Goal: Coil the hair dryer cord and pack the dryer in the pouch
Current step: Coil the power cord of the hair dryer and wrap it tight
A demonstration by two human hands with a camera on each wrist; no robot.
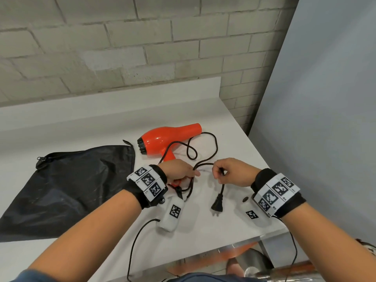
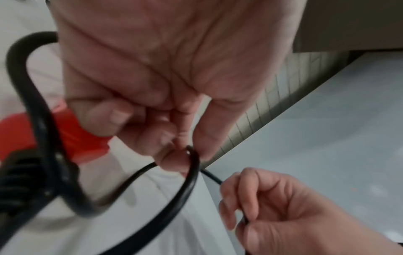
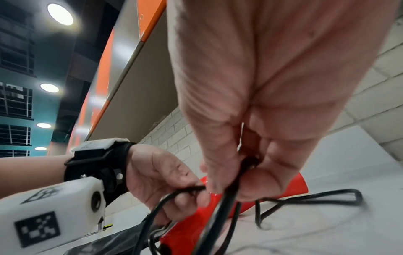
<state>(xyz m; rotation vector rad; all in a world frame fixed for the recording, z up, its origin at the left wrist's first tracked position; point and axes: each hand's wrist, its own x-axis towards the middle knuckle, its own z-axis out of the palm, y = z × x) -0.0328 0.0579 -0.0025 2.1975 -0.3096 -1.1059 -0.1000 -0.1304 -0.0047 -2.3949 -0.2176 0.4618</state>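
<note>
I see even, bright light on the white counter (image 1: 101, 123); ceiling lamps (image 3: 60, 14) glare in my right wrist view; both wrist views blur close up, edges bending.

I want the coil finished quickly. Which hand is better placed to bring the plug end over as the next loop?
Probably the right hand: it pinches the cord just above the dangling plug, while the left hand holds the gathered loops.
</note>
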